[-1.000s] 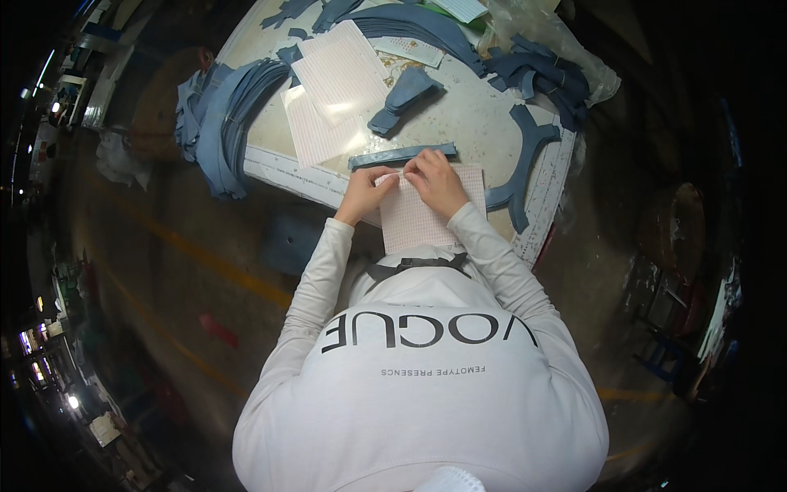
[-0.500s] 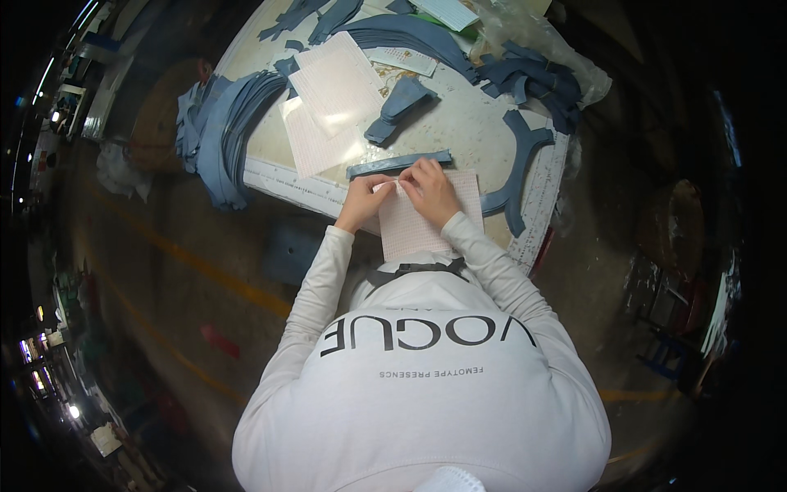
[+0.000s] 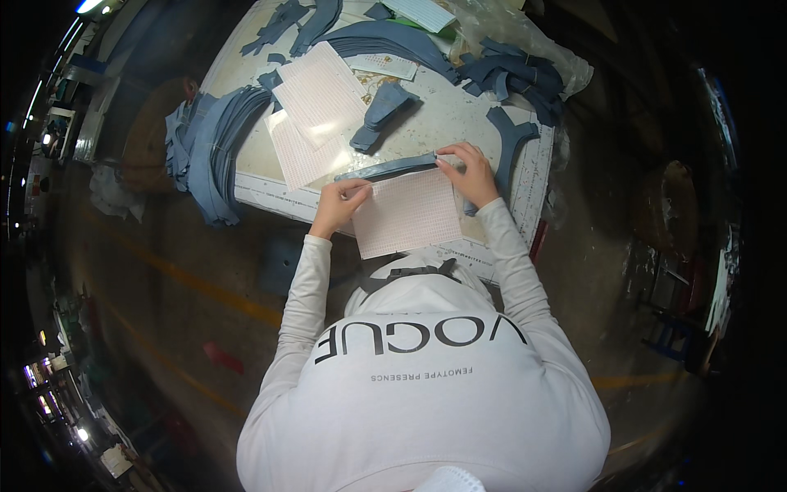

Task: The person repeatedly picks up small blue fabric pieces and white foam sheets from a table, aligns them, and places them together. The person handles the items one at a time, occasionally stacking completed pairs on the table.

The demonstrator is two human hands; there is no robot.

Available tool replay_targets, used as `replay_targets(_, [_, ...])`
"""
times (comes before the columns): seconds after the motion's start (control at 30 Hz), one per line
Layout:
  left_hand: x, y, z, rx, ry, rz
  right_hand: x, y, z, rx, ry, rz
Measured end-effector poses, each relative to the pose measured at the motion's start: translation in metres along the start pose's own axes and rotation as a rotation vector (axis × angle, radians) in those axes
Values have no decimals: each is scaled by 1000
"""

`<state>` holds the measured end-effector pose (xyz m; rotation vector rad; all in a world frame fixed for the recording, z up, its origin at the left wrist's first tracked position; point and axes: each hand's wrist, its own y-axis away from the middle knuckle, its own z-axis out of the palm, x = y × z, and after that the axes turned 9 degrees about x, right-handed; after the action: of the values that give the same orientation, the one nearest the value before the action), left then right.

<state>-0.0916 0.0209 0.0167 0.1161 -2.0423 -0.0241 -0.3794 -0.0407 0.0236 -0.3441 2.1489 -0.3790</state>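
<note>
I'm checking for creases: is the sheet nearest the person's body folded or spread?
Spread: the sheet shows a broad face without visible folds, left hand at its upper-left corner.

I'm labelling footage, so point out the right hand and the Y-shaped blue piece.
Right hand (image 3: 475, 175): head view, on the back of the hand.
Y-shaped blue piece (image 3: 510, 151): head view, upper part of its stem.

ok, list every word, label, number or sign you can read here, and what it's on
White top: large dark lettering, smaller line beneath, upside down in this view; legible, but I'm not copying printed words.
White strip along the table edge: tiny dark marks, too small to read.
Nearest pale pink sheet: fine printed pattern, no readable text.
Narrow white card by the blue stack: reddish print, too small to read.
</note>
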Motion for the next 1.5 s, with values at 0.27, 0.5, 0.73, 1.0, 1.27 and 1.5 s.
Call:
replay_targets(0.27, [45,-15,2,18,-248,473,38,18,-8,-298,-338,454])
replay_targets(0.5, [47,-23,72,-88,-396,444,26,34,7,-96,-205,407])
replay_targets(0.73, [39,-19,95,-41,-576,557,0,63,17,67,-254,459])
replay_targets(1.0, [45,-51,77,-454,-251,29,-24,71,19,182,-134,235])
replay_targets(1.27, [38,-58,73,-499,-199,28,-22,71,24,217,-67,44])
replay_targets(1.5, [41,-49,81,-327,-232,182,-7,85,-5,129,-8,146])
